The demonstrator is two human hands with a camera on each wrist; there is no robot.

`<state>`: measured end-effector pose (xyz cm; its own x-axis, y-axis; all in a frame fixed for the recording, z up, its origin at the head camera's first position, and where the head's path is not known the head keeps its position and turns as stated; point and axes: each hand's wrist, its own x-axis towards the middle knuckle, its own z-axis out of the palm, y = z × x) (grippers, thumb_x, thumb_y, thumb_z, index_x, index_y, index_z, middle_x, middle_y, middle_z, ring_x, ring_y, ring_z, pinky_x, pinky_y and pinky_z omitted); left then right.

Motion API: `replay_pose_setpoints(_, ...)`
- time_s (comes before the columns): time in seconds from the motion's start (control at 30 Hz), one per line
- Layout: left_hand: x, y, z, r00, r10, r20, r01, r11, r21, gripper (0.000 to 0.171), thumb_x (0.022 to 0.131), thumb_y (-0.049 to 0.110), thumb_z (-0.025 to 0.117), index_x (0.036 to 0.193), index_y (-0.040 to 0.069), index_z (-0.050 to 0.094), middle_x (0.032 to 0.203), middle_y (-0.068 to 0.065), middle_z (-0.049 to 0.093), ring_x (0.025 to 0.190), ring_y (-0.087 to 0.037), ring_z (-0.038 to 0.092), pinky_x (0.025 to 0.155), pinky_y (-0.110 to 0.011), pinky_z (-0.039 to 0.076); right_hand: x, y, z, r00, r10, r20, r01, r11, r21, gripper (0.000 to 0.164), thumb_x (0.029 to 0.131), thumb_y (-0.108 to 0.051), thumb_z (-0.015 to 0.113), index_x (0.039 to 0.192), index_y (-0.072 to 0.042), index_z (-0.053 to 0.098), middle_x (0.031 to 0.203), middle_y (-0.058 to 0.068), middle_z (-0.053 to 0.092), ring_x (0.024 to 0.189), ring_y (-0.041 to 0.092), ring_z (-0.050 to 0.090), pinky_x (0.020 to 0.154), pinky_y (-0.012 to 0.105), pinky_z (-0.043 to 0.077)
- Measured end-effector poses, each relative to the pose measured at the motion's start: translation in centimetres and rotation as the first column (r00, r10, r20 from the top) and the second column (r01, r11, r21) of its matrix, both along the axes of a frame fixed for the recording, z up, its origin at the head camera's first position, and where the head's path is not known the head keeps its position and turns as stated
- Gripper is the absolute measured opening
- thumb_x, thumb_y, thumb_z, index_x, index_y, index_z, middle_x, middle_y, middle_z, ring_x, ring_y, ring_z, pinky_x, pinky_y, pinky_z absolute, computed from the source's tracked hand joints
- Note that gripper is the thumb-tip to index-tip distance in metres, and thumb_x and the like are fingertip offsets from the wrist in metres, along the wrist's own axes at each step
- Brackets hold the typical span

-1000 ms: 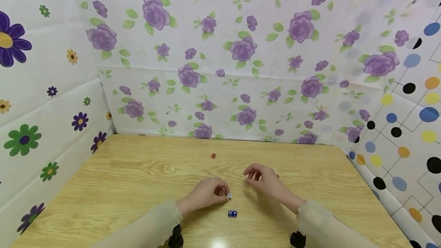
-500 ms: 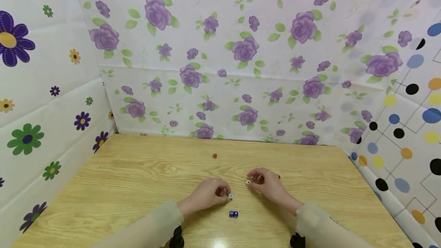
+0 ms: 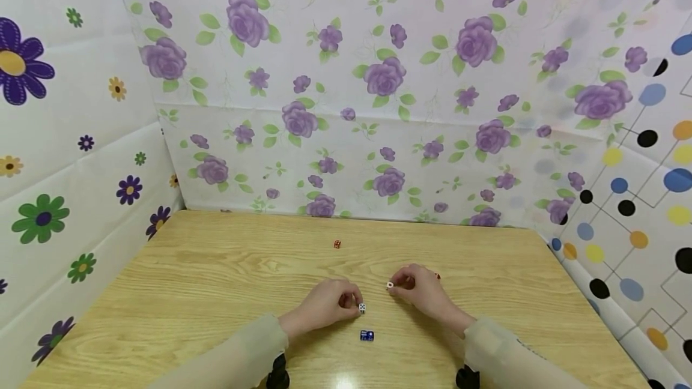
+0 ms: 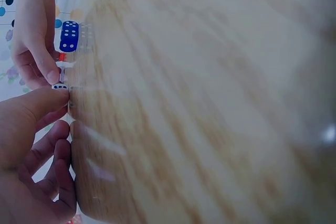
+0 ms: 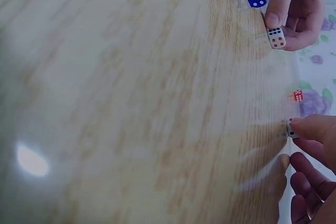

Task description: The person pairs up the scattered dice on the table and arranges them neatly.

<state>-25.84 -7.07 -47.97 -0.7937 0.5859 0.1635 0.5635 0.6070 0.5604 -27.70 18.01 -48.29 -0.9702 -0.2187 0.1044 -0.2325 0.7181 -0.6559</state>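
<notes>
My left hand (image 3: 330, 304) pinches a white die (image 3: 362, 308) between thumb and fingertips, low at the tabletop. In the right wrist view this white die (image 5: 276, 38) shows black and red pips. To the right and a little farther off, my right hand (image 3: 421, 288) pinches a second white die (image 3: 390, 285), whose top face carries one large red pip. Its thumb and index finger are on the die (image 5: 292, 128) in the right wrist view, the other fingers curled beside them. Two blue dice (image 3: 367, 335) sit side by side, nearer than both hands.
One red die (image 3: 337, 244) lies toward the back of the wooden table (image 3: 227, 269). Another red die (image 3: 437, 276) shows partly behind my right hand. Floral cloth (image 3: 346, 155) hangs along the back edge, with patterned cloths on both sides.
My right hand's thumb and index finger have closed onto the second white die, which now shows its single red pip upward. The left hand keeps its hold in place.
</notes>
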Motion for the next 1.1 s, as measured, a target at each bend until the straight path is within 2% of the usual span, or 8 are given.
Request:
replay_pose_setpoints(0.3, 0.2, 0.0, 0.1, 1.0, -0.005, -0.013, 0.006, 1.0, 0.003, 0.009, 0.085, 0.02, 0.078, 0.09, 0.017, 0.071, 0.071, 0.009, 0.057, 0.062, 0.004, 0.046, 0.062, -0.016, 0.041, 0.0, 0.0, -0.1, 1.0, 0.005, -0.025, -0.005, 1.0, 0.006, 0.006, 0.085, -0.024, 0.079, 0.088, -0.023, 0.074, 0.088, -0.006, 0.064, 0.081, 0.01, 0.053, 0.072, 0.024, 0.042)
replay_pose_setpoints(0.57, 0.3, 0.0, 0.3, 1.0, -0.011, 0.005, 0.011, 1.0, 0.014, 0.008, 0.086, 0.019, 0.078, 0.09, 0.017, 0.071, 0.07, 0.01, 0.056, 0.062, 0.004, 0.045, 0.061, -0.016, 0.04, 0.8, -0.3, -0.1, 1.0, 0.018, -0.023, -0.019, 1.0, -0.018, 0.006, 0.086, -0.023, 0.078, 0.09, -0.025, 0.074, 0.088, -0.007, 0.065, 0.078, 0.007, 0.053, 0.069, 0.021, 0.043)
replay_pose_setpoints(1.1, 0.5, 0.1, 0.2, 1.0, 0.004, 0.0, -0.004, 1.0, 0.026, 0.009, 0.085, 0.016, 0.077, 0.091, 0.016, 0.071, 0.072, 0.005, 0.059, 0.062, 0.004, 0.044, 0.06, -0.016, 0.039, 2.6, -2.0, 0.1, 0.978, 0.203, -0.046, -0.204, 0.978, -0.031, 0.006, 0.087, -0.023, 0.076, 0.092, -0.022, 0.074, 0.088, -0.007, 0.067, 0.079, 0.007, 0.056, 0.069, 0.02, 0.046)
